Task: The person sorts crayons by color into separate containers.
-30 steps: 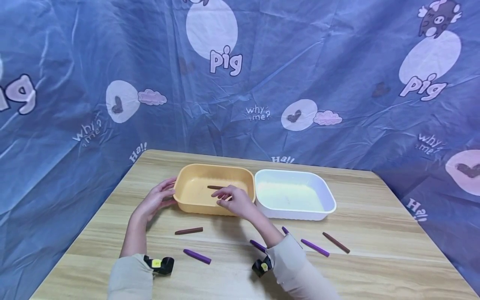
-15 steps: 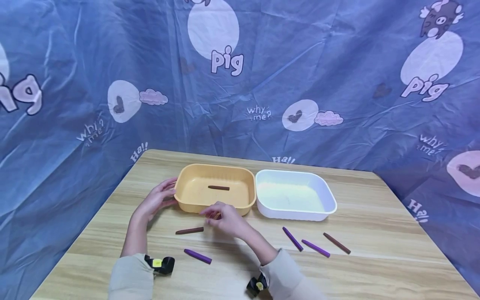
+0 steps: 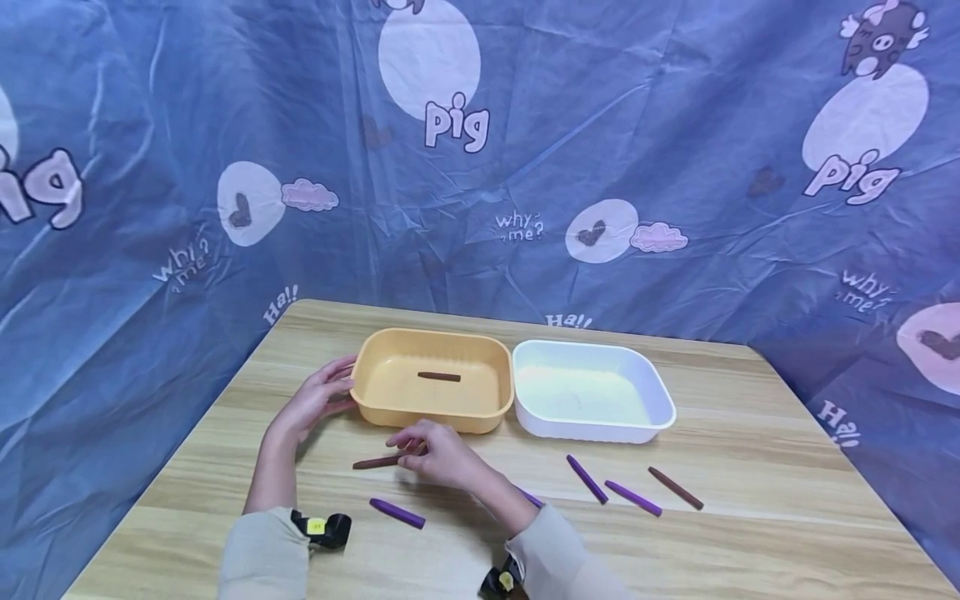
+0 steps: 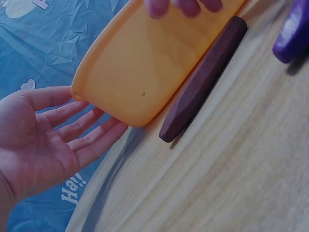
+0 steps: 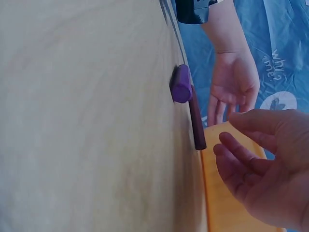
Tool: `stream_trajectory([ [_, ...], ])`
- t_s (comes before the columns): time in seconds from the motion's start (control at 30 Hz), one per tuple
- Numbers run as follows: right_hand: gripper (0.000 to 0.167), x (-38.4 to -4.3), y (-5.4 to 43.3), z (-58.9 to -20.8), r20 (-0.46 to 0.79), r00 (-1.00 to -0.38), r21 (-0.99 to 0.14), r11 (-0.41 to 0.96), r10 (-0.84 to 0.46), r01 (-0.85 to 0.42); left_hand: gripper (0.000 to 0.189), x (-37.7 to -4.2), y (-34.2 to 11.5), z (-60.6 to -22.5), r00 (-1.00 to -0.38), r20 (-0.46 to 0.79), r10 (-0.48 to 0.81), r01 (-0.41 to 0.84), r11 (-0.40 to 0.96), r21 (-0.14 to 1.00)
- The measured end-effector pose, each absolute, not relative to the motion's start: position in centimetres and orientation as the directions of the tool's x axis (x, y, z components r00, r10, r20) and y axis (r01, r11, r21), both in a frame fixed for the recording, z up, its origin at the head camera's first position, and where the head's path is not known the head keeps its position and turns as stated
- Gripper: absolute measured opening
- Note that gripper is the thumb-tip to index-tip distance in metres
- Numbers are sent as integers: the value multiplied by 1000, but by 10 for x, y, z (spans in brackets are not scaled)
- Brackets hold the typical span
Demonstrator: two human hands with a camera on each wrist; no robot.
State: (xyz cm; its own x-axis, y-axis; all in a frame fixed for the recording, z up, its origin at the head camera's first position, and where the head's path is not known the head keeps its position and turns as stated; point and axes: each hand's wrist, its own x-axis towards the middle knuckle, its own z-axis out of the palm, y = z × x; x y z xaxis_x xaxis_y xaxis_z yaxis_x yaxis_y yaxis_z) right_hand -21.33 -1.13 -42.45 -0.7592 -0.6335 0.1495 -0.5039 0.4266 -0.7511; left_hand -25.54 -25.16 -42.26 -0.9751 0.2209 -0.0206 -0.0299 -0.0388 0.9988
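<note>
My left hand (image 3: 315,402) touches the left end of the yellow-orange plastic tub (image 3: 396,417), its fingers stretched out along the wall, as the left wrist view shows. One brown crayon (image 3: 439,377) lies inside that tub. In front of the tub, on the table, is another brown crayon (image 3: 372,462). Over its right end is my right hand (image 3: 441,457), which hides that end in the head view. The right wrist view shows this hand's thumb and fingers spread apart, with nothing between them and the brown crayon (image 5: 197,121) beside the fingertips.
A white tub (image 3: 592,430) stands against the orange one's right side. Nearer lies a purple crayon (image 3: 397,513). Another purple crayon (image 3: 531,497) is partly covered by my right forearm. Two purple crayons (image 3: 587,479) and a brown crayon (image 3: 676,487) lie at the right.
My right hand has come out from over the orange tub, toward me and slightly left, to the brown crayon on the table. The left hand stays at the tub's end.
</note>
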Motion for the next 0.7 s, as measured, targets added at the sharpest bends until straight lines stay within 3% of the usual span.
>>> stream_trajectory([
  [0.33, 24, -219, -15, -439, 136, -755, -738, 443, -642, -509, 54, -256, -252, -423, -974, -25, 224, -35, -40, 999],
  [0.7, 23, -219, -14, -441, 159, -734, -635, 501, -661, -588, 55, -257, -251, -422, -974, -24, 226, -32, -34, 999],
])
